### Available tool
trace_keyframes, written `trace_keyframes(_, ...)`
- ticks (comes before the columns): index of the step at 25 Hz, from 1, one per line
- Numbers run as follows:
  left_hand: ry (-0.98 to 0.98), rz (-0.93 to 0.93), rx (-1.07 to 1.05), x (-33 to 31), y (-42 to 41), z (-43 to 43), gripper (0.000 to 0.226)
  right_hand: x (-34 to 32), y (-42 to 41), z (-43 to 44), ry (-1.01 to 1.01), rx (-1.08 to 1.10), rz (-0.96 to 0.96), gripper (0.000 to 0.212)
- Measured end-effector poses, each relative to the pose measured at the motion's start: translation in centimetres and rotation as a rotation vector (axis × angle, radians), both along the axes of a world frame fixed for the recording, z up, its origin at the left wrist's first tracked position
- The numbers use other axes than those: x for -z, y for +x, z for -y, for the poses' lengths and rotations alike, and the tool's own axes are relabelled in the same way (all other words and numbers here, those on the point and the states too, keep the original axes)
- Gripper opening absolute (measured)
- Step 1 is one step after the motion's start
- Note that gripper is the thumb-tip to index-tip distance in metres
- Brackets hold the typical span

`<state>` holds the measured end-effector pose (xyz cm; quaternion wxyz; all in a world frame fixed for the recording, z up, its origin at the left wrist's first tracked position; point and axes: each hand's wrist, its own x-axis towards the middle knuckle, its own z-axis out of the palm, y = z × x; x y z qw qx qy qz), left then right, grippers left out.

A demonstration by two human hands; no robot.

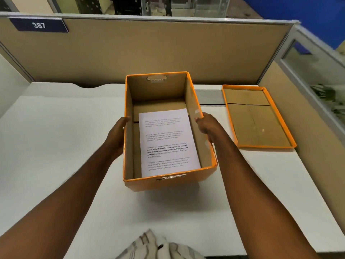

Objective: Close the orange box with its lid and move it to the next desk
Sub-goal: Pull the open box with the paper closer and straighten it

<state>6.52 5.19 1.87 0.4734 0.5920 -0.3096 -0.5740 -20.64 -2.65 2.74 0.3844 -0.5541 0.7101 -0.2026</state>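
Observation:
An open orange box (188, 177) with a brown cardboard inside sits in the middle of the white desk (56, 139). A printed sheet of paper (166, 141) lies flat on its bottom. My left hand (116, 137) presses against the box's left wall. Against the right wall, near the rim, rests my right hand (206, 126). Both hands grip the box from opposite sides. The orange lid (256, 116) lies upside down on the desk to the right of the box, apart from it.
A beige partition (149, 51) with a blue plate reading 387 runs behind the desk. Another partition with a glass pane (313, 71) closes the right side. A striped cloth (158, 247) shows at the bottom edge.

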Motion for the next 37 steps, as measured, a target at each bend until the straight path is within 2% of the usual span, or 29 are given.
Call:
trace_keyframes(5, 0.010, 0.186, -0.047, 0.0, 1.6, -5.5, 0.024, 1.9, 2.3, -7.4, 0.044, 0.090, 0.058, 0.044)
trace_keyframes(9, 0.007, 0.231, -0.052, 1.6, 3.3, -9.2, 0.026, 3.6, 3.8, -12.0, 0.056, 0.152, 0.036, 0.043)
trace_keyframes(12, 0.000, 0.211, -0.070, 2.3, 3.2, -11.1, 0.019, 4.3, 4.5, -14.2, 0.054, 0.177, 0.024, 0.042)
trace_keyframes(25, -0.035, 0.330, 0.008, 4.2, 4.9, -10.5, 0.022, 5.3, 6.6, -15.0, 0.092, 0.217, -0.001, 0.044)
trace_keyframes(37, -0.054, 0.322, -0.040, 5.7, 5.0, -10.2, 0.025, 6.3, 6.6, -15.1, 0.028, 0.228, -0.038, 0.036)
